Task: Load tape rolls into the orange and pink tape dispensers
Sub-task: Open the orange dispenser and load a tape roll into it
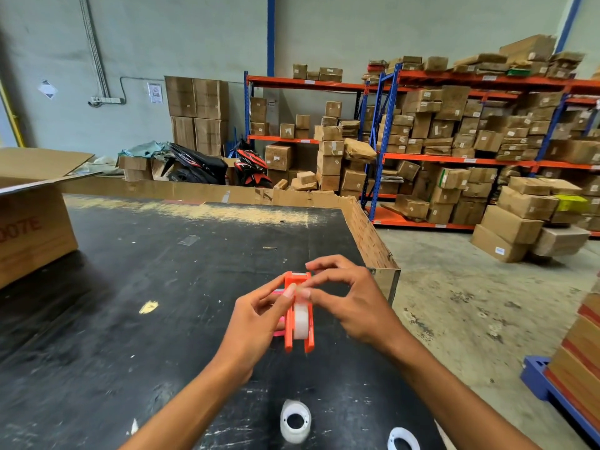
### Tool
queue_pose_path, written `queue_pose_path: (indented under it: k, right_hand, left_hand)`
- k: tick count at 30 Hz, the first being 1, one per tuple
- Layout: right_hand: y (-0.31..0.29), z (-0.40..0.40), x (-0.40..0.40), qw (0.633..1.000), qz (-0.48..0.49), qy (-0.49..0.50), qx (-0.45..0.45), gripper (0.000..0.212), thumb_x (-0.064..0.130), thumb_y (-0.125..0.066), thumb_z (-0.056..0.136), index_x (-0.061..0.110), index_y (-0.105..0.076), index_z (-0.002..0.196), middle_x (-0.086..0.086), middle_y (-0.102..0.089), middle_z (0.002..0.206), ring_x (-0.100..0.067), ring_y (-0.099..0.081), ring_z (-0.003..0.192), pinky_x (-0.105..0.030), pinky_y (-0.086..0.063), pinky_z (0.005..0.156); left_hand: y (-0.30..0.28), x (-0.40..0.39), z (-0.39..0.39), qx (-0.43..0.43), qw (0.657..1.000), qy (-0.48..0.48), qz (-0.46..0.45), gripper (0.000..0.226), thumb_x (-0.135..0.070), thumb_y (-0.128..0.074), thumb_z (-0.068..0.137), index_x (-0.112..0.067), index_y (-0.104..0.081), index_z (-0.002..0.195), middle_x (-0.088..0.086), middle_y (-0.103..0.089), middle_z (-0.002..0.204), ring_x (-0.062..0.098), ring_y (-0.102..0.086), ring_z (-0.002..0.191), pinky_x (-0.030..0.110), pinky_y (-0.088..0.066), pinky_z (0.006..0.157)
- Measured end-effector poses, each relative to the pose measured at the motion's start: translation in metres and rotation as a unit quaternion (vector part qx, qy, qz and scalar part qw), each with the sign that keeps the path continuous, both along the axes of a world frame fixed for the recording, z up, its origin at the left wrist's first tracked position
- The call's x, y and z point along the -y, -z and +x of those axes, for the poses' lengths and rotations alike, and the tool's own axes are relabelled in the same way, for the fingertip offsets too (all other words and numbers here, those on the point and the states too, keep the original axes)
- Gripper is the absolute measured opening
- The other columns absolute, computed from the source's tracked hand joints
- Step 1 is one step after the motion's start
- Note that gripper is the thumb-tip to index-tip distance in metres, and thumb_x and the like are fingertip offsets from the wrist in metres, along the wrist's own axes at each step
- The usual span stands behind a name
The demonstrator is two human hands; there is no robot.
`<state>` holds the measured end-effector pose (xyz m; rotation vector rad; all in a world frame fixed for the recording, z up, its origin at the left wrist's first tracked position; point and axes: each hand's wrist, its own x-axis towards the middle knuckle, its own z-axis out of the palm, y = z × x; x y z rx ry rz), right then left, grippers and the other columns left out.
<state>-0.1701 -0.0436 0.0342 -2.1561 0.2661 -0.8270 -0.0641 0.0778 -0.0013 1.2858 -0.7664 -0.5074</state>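
The orange tape dispenser [309, 336] is held upright above the black table [146, 303], with a white tape roll [300, 318] seated between its two side walls. My left hand [253, 323] grips its left side, thumb on the top of the roll. My right hand [350, 303] pinches at the tape near the dispenser's front end. A pink dispenser [278, 332] shows only as a sliver behind my left hand. Two loose white tape rolls lie on the table nearer me, one [295, 420] in the middle and one [403, 439] at the bottom edge.
A large open cardboard box [32, 222] stands at the table's left. A cardboard rim [367, 232] lines the table's far and right edges. Beyond are orange-and-blue shelves [454, 125] full of boxes, parked scooters [207, 164], and stacked cartons [584, 352] on a blue pallet at right.
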Motion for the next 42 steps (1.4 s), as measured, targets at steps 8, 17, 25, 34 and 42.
queue_pose_path:
  k: [8, 17, 25, 34, 42]
  right_hand:
    - [-0.017, 0.011, 0.018, 0.998, 0.046, -0.027, -0.034, 0.016, 0.013, -0.070, 0.083, 0.001, -0.075, 0.092, -0.017, -0.075, 0.090, -0.017, -0.070, 0.080, -0.023, -0.056, 0.072]
    - [-0.019, 0.015, 0.021, 0.992, 0.101, -0.025, -0.078, 0.018, 0.015, -0.070, 0.084, -0.001, -0.073, 0.091, -0.024, -0.073, 0.092, -0.032, -0.071, 0.086, -0.035, -0.061, 0.075]
    - [-0.018, 0.017, 0.024, 0.989, 0.113, -0.007, -0.091, 0.022, 0.011, -0.070, 0.083, -0.010, -0.072, 0.088, -0.032, -0.071, 0.087, -0.024, -0.065, 0.071, -0.019, -0.055, 0.057]
    - [-0.005, 0.022, 0.031, 0.974, 0.182, 0.019, -0.134, 0.017, 0.011, -0.071, 0.082, -0.005, -0.073, 0.083, -0.028, -0.073, 0.092, -0.028, -0.070, 0.079, -0.032, -0.059, 0.074]
    - [0.027, 0.014, 0.047, 0.944, 0.284, 0.078, -0.152, 0.037, 0.040, -0.060, 0.089, 0.005, -0.068, 0.099, -0.013, -0.073, 0.090, -0.020, -0.072, 0.074, -0.030, -0.062, 0.069]
  left_hand:
    - [0.007, -0.002, -0.001, 0.045, 0.998, 0.047, 0.015, 0.035, -0.027, -0.054, 0.092, -0.031, -0.060, 0.126, 0.015, -0.066, 0.120, 0.016, -0.065, 0.104, 0.038, -0.053, 0.093]
    - [0.007, -0.004, -0.008, 0.080, 0.994, 0.072, 0.033, 0.065, -0.038, -0.065, 0.076, -0.035, -0.045, 0.138, 0.003, -0.071, 0.110, 0.007, -0.068, 0.089, 0.030, -0.057, 0.076]
    - [0.014, -0.002, -0.002, 0.063, 0.993, 0.095, 0.034, 0.056, -0.015, -0.066, 0.085, -0.032, -0.049, 0.135, -0.001, -0.077, 0.098, 0.013, -0.062, 0.084, 0.027, -0.055, 0.068]
    - [0.022, 0.004, -0.001, 0.043, 0.994, 0.087, 0.041, 0.051, -0.033, -0.071, 0.079, -0.039, -0.056, 0.127, 0.020, -0.069, 0.094, 0.026, -0.056, 0.074, 0.025, -0.043, 0.048]
    - [0.028, 0.040, 0.012, -0.096, 0.985, 0.018, 0.143, 0.055, -0.044, -0.067, 0.081, -0.020, -0.049, 0.128, 0.017, -0.069, 0.109, 0.027, -0.071, 0.076, 0.024, -0.049, 0.047]
